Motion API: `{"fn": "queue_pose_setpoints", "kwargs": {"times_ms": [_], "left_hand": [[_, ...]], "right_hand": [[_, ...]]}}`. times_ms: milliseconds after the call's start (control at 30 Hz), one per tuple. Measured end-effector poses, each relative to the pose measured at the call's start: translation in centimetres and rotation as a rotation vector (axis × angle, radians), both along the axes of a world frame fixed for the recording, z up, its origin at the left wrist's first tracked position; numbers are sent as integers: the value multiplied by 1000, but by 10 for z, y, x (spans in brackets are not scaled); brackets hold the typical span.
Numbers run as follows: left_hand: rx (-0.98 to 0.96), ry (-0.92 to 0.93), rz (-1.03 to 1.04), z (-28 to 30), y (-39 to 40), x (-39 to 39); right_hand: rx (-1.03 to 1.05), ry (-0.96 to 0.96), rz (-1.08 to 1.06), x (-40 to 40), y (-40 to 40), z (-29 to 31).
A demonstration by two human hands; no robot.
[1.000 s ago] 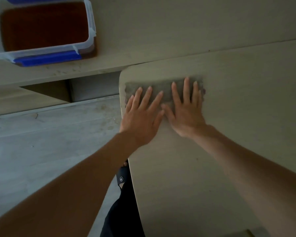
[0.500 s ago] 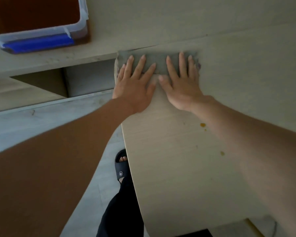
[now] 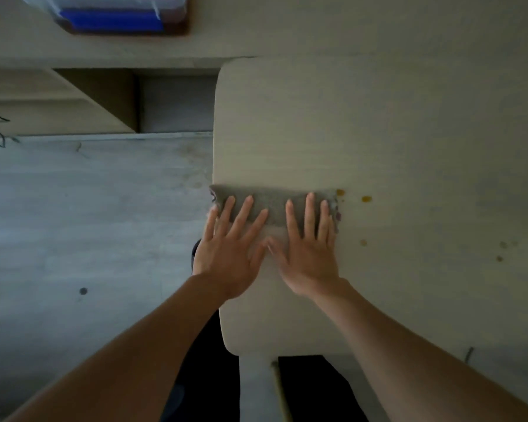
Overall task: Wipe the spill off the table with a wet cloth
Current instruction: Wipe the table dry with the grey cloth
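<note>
A grey cloth (image 3: 275, 202) lies folded in a long strip across the left edge of the pale wooden table (image 3: 378, 132). My left hand (image 3: 229, 251) presses its left half with straight, spread fingers. My right hand (image 3: 310, 248) presses the right half the same way, thumbs nearly touching. Small orange spill drops (image 3: 366, 198) dot the table just right of the cloth, one (image 3: 340, 192) at the cloth's corner and another (image 3: 363, 242) lower down. Fainter specks (image 3: 499, 258) lie farther right.
A clear plastic bin with a blue clasp (image 3: 110, 21) sits on a second table at the top left. Grey floor (image 3: 89, 223) lies left of the table. My dark trouser leg (image 3: 201, 376) shows below the table's near corner.
Both hands have drawn the cloth back from the table's far edge toward me, along the left side. The orange drops now sit level with the cloth's right end.
</note>
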State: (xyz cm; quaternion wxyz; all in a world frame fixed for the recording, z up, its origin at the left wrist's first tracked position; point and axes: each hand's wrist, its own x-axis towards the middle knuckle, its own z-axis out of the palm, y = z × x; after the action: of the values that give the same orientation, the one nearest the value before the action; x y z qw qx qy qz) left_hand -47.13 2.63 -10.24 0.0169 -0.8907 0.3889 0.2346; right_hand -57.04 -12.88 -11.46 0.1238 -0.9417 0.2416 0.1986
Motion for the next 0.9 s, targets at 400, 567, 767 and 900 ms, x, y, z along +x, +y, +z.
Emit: {"fn": "queue_pose_setpoints", "kwargs": {"times_ms": [400, 567, 767, 900], "left_hand": [[-43, -31, 9, -5, -75, 102], [-32, -38, 49, -5, -69, 79], [-46, 69, 109, 3, -20, -5], [-30, 123, 109, 5, 11, -54]], "right_hand": [[42, -64, -35, 103, -86, -10], [43, -107, -18, 90, -74, -12], [9, -115, 31, 4, -24, -12], [-5, -93, 47, -44, 4, -14]]}}
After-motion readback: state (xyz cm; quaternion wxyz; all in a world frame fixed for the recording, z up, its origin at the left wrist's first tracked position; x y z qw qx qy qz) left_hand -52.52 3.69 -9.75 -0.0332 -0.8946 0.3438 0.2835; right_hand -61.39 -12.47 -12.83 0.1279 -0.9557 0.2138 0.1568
